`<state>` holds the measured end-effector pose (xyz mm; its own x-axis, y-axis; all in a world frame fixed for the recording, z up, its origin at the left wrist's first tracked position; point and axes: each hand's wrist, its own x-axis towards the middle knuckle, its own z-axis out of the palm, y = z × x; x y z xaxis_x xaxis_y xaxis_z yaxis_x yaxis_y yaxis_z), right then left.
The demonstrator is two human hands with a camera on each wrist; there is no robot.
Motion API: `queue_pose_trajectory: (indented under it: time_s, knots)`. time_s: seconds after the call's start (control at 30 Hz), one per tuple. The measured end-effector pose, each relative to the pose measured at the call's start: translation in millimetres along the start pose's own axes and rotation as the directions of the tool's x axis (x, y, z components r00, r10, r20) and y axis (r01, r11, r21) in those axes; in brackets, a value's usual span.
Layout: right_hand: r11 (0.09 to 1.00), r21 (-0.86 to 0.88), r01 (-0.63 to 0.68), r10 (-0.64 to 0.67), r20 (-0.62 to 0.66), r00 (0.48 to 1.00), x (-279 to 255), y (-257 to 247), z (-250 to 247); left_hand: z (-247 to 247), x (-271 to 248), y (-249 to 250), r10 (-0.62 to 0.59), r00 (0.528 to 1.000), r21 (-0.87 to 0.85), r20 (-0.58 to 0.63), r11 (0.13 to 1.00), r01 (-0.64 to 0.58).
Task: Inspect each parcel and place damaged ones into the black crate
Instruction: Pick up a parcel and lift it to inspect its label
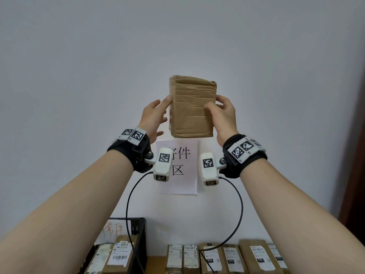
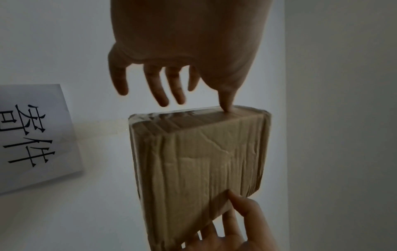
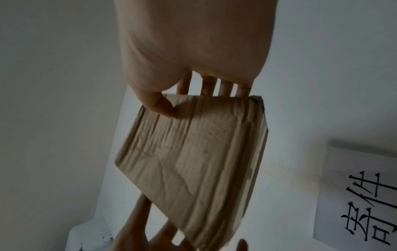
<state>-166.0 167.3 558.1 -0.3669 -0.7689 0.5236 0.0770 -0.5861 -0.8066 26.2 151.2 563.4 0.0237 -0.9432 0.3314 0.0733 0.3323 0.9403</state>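
- The parcel (image 1: 192, 107), a brown cardboard box wrapped in clear tape, is held up in the air in front of the wall, above the paper sign (image 1: 178, 167) with black characters.
- Its cardboard looks creased and wrinkled across the broad face, and the top corners look crushed; whether that counts as damage is a judgement, but it leans that way.
- The right hand (image 1: 223, 117) pinches the parcel's right edge, thumb on the near face and the other fingers (image 3: 225, 88) behind it.
- The left hand (image 1: 155, 117) is beside the parcel's left edge with its fingers (image 2: 159, 88) spread and relaxed; only the thumb tip touches the taped side.
- Step in hand: inspection, with the parcel lifted to eye level.
- Well below the sign, the black crate (image 1: 141, 230) stands to the left, already holding labelled parcels (image 1: 120, 252) and carrying a paper with red writing.
- A row of labelled boxes (image 1: 227, 258) lies below the sign and to the right, on the desk (image 1: 158, 263).
- Next move, if judged damaged: lower the parcel down and left into the crate, with the left hand taking a firmer hold 1st.
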Motion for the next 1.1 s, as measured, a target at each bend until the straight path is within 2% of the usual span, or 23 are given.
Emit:
queue_pose_trajectory:
  time_s: [0.07,0.13,0.23,0.37,0.5,0.73,1.1]
  knots:
    - [0.999,0.010,-0.036,0.036,-0.011,0.999,0.8,1.7,0.1,-1.1,-1.4,1.2,-0.028,0.996,0.004,0.090,1.000,0.028]
    - [0.997,0.018,-0.073,0.073,-0.015,0.997,1.9,5.2,0.7,1.1,-3.8,2.3,0.007,0.991,-0.051,0.131,0.999,0.000]
    - [0.997,0.007,-0.075,0.075,-0.050,0.996,4.7,7.1,2.9,4.8,-7.6,2.9,0.085,0.994,-0.132,0.074,0.988,-0.075]
    - [0.992,-0.120,-0.045,0.045,0.003,0.999,4.3,5.7,2.7,3.9,-6.0,-0.2,0.152,0.986,-0.183,0.065,0.973,-0.138]
    - [0.992,-0.048,-0.118,0.123,0.103,0.987,-3.2,0.2,4.1,6.2,-6.7,-0.5,0.149,0.987,-0.186,0.056,0.973,-0.137]
    - [0.986,-0.052,-0.157,0.161,0.104,0.981,-11.6,-6.6,6.4,9.8,-7.0,-1.4,0.122,0.992,-0.186,0.040,0.976,-0.113]
    - [0.989,-0.028,-0.148,0.150,0.117,0.982,-4.3,-1.4,4.0,8.6,-6.3,1.0,0.108,0.994,-0.177,0.035,0.979,-0.100]
